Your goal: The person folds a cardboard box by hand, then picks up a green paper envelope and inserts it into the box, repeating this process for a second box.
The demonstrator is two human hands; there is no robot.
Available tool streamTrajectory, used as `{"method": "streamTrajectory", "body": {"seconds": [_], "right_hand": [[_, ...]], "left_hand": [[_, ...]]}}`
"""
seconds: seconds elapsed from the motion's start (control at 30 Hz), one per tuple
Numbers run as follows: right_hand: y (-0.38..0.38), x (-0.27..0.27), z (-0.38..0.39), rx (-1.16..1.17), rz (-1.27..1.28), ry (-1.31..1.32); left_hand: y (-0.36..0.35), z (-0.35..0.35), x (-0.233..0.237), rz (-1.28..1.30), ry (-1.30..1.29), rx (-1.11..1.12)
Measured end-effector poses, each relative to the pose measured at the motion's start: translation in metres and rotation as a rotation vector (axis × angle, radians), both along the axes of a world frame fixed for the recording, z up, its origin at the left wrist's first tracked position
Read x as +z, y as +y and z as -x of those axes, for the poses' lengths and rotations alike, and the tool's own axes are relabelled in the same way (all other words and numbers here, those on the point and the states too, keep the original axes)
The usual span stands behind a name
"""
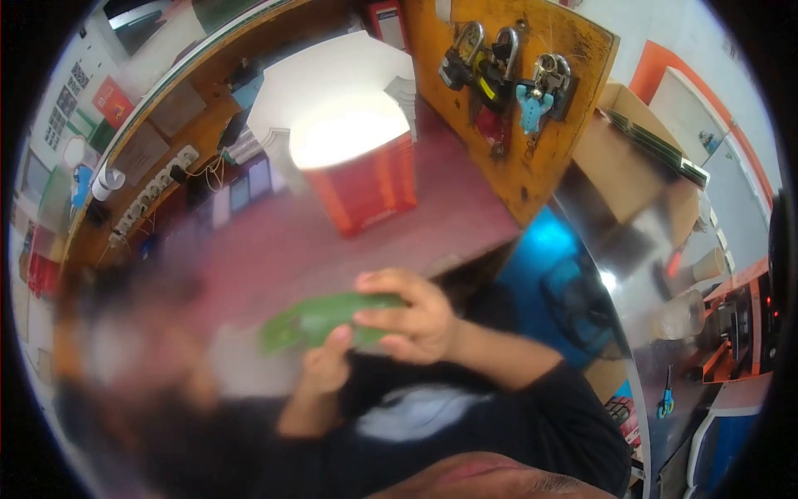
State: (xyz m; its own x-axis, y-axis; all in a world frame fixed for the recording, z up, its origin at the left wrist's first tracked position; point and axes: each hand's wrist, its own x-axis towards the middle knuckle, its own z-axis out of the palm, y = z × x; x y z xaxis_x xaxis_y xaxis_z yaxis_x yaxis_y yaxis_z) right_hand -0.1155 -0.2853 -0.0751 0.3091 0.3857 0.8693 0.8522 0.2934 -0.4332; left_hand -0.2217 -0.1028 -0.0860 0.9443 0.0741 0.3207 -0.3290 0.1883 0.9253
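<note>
A smooth green, folded, leaf-like thing (320, 323) is held in front of my chest, slightly blurred. My right hand (411, 320) grips its right end, fingers over the top and front. The thumb of my left hand (322, 376) presses the lower edge near the middle; the rest of that hand is partly hidden and blurred. Beyond the hands, a red and orange carton stack (366, 187) with white flaps stands on the reddish counter (291, 249).
A yellow wooden panel (573, 91) holds padlocks (496, 66) and a blue figure keyring (532, 108). A fan (582, 303) stands lower right. Scissors (666, 397) and a paper cup (706, 264) are at the right. White sockets (154, 198) line the left. A blurred shape fills the lower left.
</note>
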Motion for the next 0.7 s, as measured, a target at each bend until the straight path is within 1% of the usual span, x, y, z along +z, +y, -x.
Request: {"method": "streamTrajectory", "body": {"seconds": [0.07, 0.17, 0.2, 0.27, 0.37, 0.4, 0.47, 0.57, 0.6, 0.63, 0.67, 0.7], "right_hand": [[0.004, -0.003, -0.002, -0.044, 0.024, -0.042], [0.013, -0.014, 0.000, -0.130, 0.088, -0.041], [0.016, -0.017, 0.003, -0.162, 0.115, -0.029], [0.017, -0.016, 0.012, -0.079, 0.104, 0.097], [0.015, -0.020, 0.006, 0.075, 0.111, 0.276], [0.012, -0.023, 0.002, 0.131, 0.119, 0.339], [0.008, -0.018, -0.011, 0.121, 0.114, 0.388], [0.004, -0.004, -0.026, 0.104, 0.071, 0.414], [0.004, -0.002, -0.032, 0.119, 0.115, 0.397], [0.003, -0.001, -0.037, 0.133, 0.160, 0.382], [0.002, 0.000, -0.040, 0.148, 0.206, 0.367], [0.004, 0.003, -0.039, 0.164, 0.208, 0.425]], "left_hand": [[-0.009, -0.004, -0.002, -0.069, -0.033, 0.109], [-0.010, -0.015, 0.009, -0.103, -0.106, 0.062], [-0.004, -0.017, 0.007, -0.255, -0.102, 0.076], [0.014, -0.024, -0.001, -0.560, -0.098, 0.101], [0.010, -0.026, 0.014, -0.669, -0.026, 0.241], [0.013, -0.025, 0.020, -0.739, -0.029, 0.208], [0.025, -0.022, 0.034, -0.879, -0.032, 0.143], [0.038, -0.027, 0.055, -0.969, -0.117, -0.246], [0.040, -0.029, 0.058, -1.008, -0.138, -0.378], [0.040, -0.028, 0.055, -0.983, -0.118, -0.437], [0.039, -0.028, 0.056, -0.983, -0.131, -0.451], [0.038, -0.028, 0.058, -0.984, -0.143, -0.464]]}}
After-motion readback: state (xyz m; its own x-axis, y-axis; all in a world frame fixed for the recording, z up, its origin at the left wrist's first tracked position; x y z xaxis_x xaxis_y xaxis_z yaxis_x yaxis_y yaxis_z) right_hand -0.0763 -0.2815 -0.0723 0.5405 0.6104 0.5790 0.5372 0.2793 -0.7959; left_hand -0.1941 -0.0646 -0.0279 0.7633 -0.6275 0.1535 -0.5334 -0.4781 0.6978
